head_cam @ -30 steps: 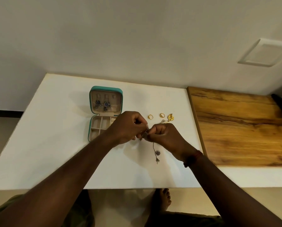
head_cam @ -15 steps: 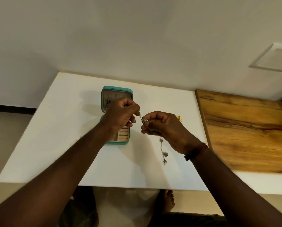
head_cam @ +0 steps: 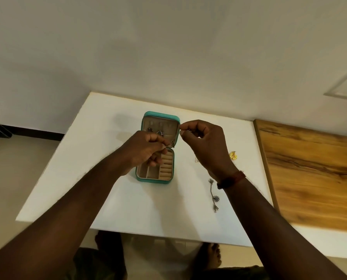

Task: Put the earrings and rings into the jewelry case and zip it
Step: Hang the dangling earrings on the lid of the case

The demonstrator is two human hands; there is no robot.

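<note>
Our left hand (head_cam: 146, 150) hovers over the open case (head_cam: 154, 180), which sits mid-desk (head_cam: 88, 158) toward the far edge, and pinches a small silver piece (head_cam: 169, 145). Our right hand (head_cam: 204, 144) pinches an earring (head_cam: 188, 130) just beside the lid (head_cam: 160, 115). A drop earring (head_cam: 214, 196) lies nearer the near edge, and a gold earring (head_cam: 233, 156) lies toward the right edge.

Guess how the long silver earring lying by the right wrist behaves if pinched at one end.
The silver earring looks like linked segments, so it would probably hang floppy, not stiff. Thin and small: likely light, easily skidding on the smooth white table if pushed.
</note>
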